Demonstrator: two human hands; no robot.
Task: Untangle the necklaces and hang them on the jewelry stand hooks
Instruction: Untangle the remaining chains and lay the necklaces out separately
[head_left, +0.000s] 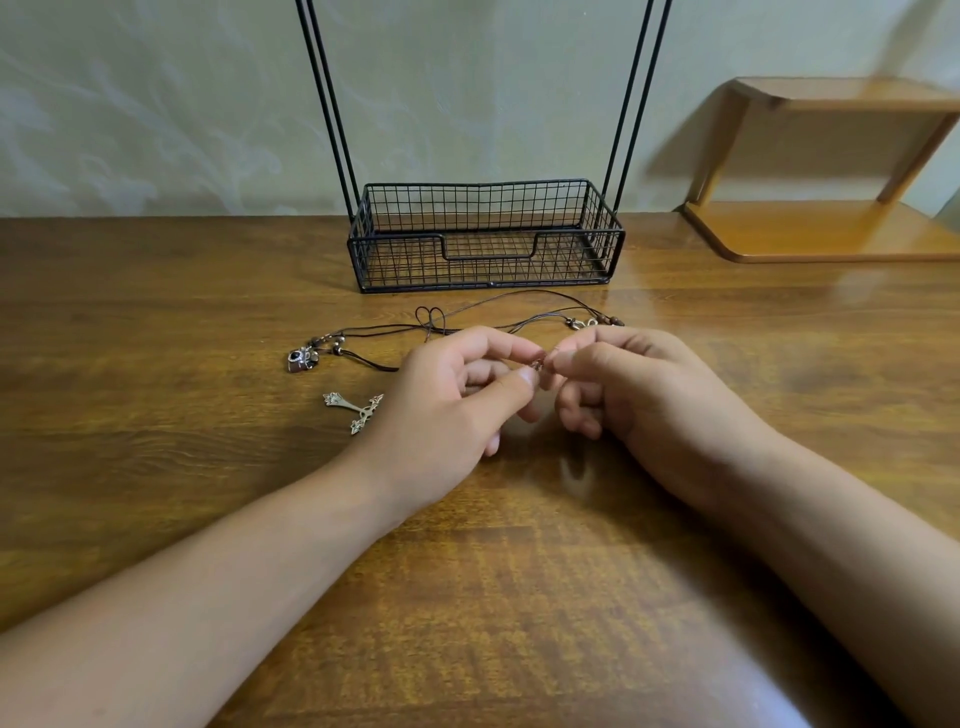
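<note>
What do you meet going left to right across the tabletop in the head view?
Camera-shaped pendant → cross pendant → left hand → right hand → wooden shelf. The wire basket of the jewelry stand sits farther back, spanning both hands.

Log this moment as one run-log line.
left hand: pinching small clasp | right hand: pinching same clasp | cord necklaces: tangled on table | jewelry stand: nothing hung in view

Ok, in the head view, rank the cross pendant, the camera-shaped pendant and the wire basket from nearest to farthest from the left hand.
From the left hand:
1. Cross pendant, on the table just left of the hand.
2. Camera-shaped pendant, farther left, at the cord's end.
3. Wire basket, behind, by the wall.
</note>
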